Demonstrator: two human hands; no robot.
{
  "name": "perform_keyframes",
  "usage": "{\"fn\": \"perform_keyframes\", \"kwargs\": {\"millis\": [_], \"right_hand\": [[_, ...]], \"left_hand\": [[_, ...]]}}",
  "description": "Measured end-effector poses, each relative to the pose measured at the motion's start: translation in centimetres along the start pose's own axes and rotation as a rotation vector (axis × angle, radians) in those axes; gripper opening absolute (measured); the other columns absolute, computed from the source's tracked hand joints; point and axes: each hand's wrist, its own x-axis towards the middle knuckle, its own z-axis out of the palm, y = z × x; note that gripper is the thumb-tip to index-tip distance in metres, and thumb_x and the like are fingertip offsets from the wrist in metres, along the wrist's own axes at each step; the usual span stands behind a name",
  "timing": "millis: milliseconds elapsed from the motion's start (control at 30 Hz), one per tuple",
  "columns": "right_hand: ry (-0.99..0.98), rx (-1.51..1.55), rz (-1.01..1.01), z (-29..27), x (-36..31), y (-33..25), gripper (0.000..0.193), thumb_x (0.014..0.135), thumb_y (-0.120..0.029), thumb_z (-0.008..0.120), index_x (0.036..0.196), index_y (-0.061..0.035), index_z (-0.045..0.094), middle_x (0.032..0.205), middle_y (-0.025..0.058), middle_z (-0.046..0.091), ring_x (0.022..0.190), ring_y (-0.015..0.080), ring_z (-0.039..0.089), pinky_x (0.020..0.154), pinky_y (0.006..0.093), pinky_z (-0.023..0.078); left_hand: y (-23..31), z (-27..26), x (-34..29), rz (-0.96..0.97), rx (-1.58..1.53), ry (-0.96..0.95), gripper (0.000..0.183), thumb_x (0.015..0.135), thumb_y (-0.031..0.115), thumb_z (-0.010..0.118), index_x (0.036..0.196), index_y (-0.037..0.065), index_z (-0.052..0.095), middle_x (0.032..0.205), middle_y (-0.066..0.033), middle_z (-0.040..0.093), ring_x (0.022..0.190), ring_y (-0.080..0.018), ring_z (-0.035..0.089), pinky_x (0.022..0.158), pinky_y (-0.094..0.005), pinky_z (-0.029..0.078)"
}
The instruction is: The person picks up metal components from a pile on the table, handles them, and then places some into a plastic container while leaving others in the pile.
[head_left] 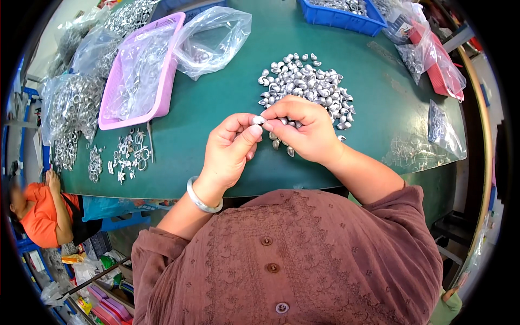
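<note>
Above the green bench [216, 103], left hand [230, 151] and right hand [303, 130] pinch 1 small silver piece [259, 120] together beside the heap [309, 86]; a slip could drop it among loose pieces.

Clear plastic bags serve as packages. One lies crumpled and nearly empty [212, 39] at the desk's [216, 108] far centre. Several bags of metal rings [73, 103] pile at the left edge. One bag lines the pink tray [142, 70]. Smaller filled bags [445, 129] lie along the right edge. No labels, signs or screens.
</note>
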Motion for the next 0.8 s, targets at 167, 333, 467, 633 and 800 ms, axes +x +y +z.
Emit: {"fn": "perform_keyframes", "kwargs": {"millis": [167, 333, 467, 633, 800], "right_hand": [[-0.060, 0.254, 0.185, -0.1, -0.1, -0.1, 0.012, 0.078, -0.007, 0.061, 0.089, -0.0019, 0.063, 0.074, 0.0027, 0.055, 0.062, 0.0054, 0.051, 0.051, 0.0209, 0.041], [-0.082, 0.275, 0.141, -0.2, -0.2, 0.2, 0.013, 0.077, -0.007, 0.062, 0.089, -0.0016, 0.063, 0.076, 0.0036, 0.057, 0.064, 0.0071, 0.052, 0.055, 0.0207, 0.042], [-0.092, 0.252, 0.108, -0.3, -0.1, -0.2, 0.013, 0.077, -0.006, 0.062, 0.089, -0.0018, 0.063, 0.078, 0.0048, 0.059, 0.068, 0.0100, 0.054, 0.061, 0.0221, 0.043], [-0.131, 0.271, 0.132, -0.5, -0.2, -0.1, 0.013, 0.077, -0.006, 0.061, 0.089, -0.0012, 0.063, 0.077, 0.0055, 0.060, 0.070, 0.0118, 0.055, 0.064, 0.0230, 0.043], [-0.099, 0.523, 0.285, -0.5, -0.1, -0.2, 0.012, 0.079, -0.008, 0.060, 0.089, -0.0010, 0.058, 0.076, 0.0059, 0.059, 0.060, 0.0108, 0.053, 0.053, 0.0212, 0.041]], "left_hand": [[-0.5, -0.3, 0.2, 0.230, 0.238, -0.004, 0.012, 0.081, 0.004, 0.058, 0.093, 0.002, 0.059, 0.079, -0.0009, 0.055, 0.056, -0.0034, 0.044, 0.047, -0.0154, 0.034], [-0.9, -0.6, 0.6, 0.426, 0.416, 0.003, 0.013, 0.078, -0.003, 0.058, 0.091, 0.000, 0.061, 0.081, -0.0009, 0.053, 0.061, -0.0035, 0.045, 0.051, -0.0155, 0.035], [-1.2, -0.9, 0.8, 0.544, 0.521, -0.026, 0.015, 0.078, -0.002, 0.059, 0.093, 0.000, 0.061, 0.081, -0.0010, 0.052, 0.063, -0.0043, 0.046, 0.051, -0.0157, 0.036], [-0.9, -0.5, 0.7, 0.392, 0.481, -0.019, 0.020, 0.079, -0.001, 0.058, 0.100, 0.000, 0.059, 0.085, -0.0030, 0.054, 0.062, -0.0058, 0.046, 0.051, -0.0159, 0.036], [-0.5, -0.8, 1.1, -0.076, -0.263, -0.069, 0.032, 0.085, 0.004, 0.049, 0.117, 0.001, 0.047, 0.103, -0.0107, 0.055, 0.089, -0.0161, 0.054, 0.078, -0.0259, 0.044]]}}
